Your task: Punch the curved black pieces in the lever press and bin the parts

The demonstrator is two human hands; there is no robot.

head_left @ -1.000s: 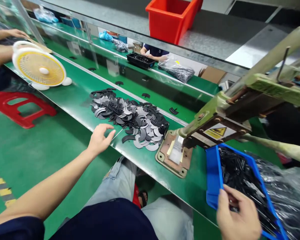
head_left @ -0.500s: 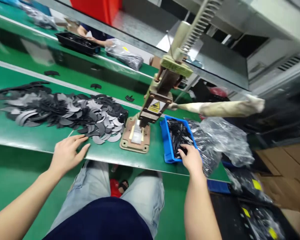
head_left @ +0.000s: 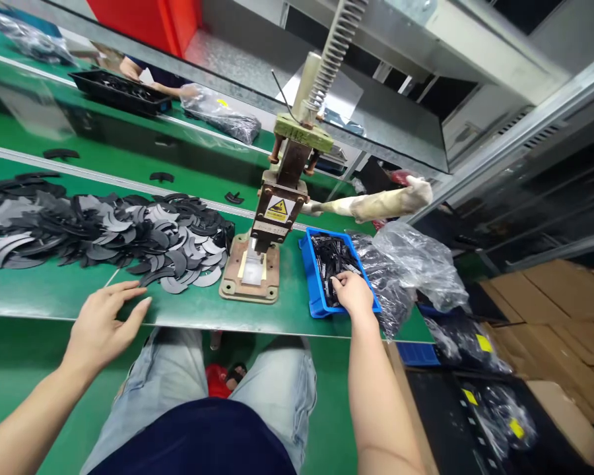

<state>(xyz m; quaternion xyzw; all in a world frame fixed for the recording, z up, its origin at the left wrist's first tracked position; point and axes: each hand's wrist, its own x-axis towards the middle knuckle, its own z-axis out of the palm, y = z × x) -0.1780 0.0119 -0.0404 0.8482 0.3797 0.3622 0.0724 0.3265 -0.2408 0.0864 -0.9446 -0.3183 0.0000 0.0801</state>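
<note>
My left hand [head_left: 103, 323] hovers palm down at the bench's front edge, thumb and fingers apart, holding nothing. Its fingertips are close to a pile of curved black and grey plastic pieces [head_left: 103, 227]. My right hand [head_left: 354, 291] reaches over the near rim of a blue bin [head_left: 317, 290], its fingers curled together among thin black parts [head_left: 329, 254]. What is pinched there, if anything, is hidden. Between my hands stands a hand press [head_left: 280, 218] with a warning label. A clear block [head_left: 252, 272] lies on its base plate [head_left: 230, 285].
The press's wrapped lever [head_left: 376, 206] sticks out rightward above the bin. Plastic bags [head_left: 410, 264] lie right of the bin, with cardboard boxes [head_left: 549, 297] farther right. Across the belt, a person's hands [head_left: 151, 79] work by a black tray [head_left: 119, 92]. A red bin [head_left: 143, 23] sits on the shelf.
The view has swung to the right. My right hand has gone from the blue bin's rim down into the black parts. My left hand stays open by the pile.
</note>
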